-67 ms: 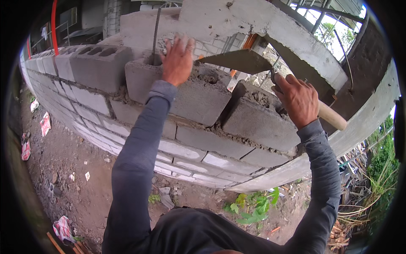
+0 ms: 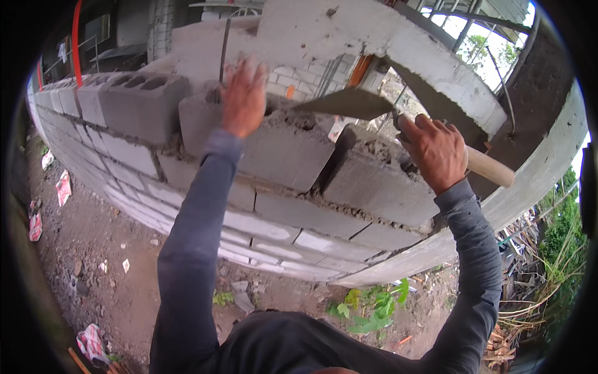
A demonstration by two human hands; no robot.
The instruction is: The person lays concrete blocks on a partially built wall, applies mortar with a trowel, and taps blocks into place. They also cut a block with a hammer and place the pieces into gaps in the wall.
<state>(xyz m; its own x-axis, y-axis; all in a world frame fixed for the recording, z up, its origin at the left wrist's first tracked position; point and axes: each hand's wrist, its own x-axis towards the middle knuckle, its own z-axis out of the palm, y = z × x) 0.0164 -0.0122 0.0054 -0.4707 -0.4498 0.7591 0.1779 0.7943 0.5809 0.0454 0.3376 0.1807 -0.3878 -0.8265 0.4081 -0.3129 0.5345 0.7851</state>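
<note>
Hollow grey concrete block (image 2: 289,156): long axis along grey masonry wall (image 2: 299,212) top edge; spread left hand (image 2: 243,101) nearer. Right hand (image 2: 437,156) clasps pointed steel trowel (image 2: 355,105).

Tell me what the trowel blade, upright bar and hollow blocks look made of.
Trowel blade: probably steel, dull, thin and flat.
Upright bar: likely steel, dull and dark, slim and straight.
Hollow blocks: apparently concrete, matte grey with rough, open-cored tops.
</note>
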